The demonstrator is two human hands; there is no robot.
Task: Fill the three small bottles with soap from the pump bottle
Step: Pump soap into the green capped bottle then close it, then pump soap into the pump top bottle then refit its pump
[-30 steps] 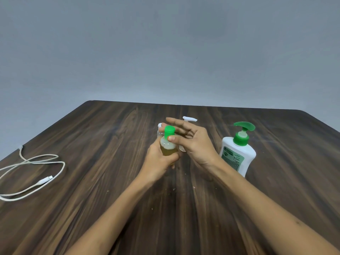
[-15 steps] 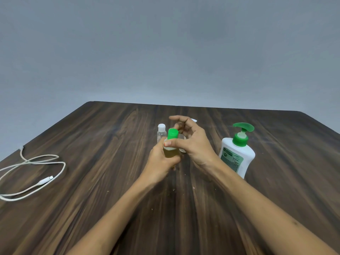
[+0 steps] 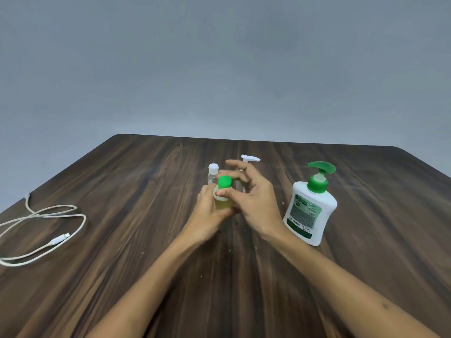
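green-capped small bottle (image 3: 223,200) is held upright at table centre, long axis vertical, body wrapped by the left hand (image 3: 210,211). right hand (image 3: 253,201) sits just right of it, fingers loosely spread, thumb at the neck. pump bottle (image 3: 308,211) stands nearer the right hand.

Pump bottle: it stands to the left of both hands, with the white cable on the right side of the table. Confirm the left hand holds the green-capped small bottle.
Sides are swapped. The head view shows the pump bottle right of both hands and the white cable on the left. The left hand does hold the green-capped small bottle.
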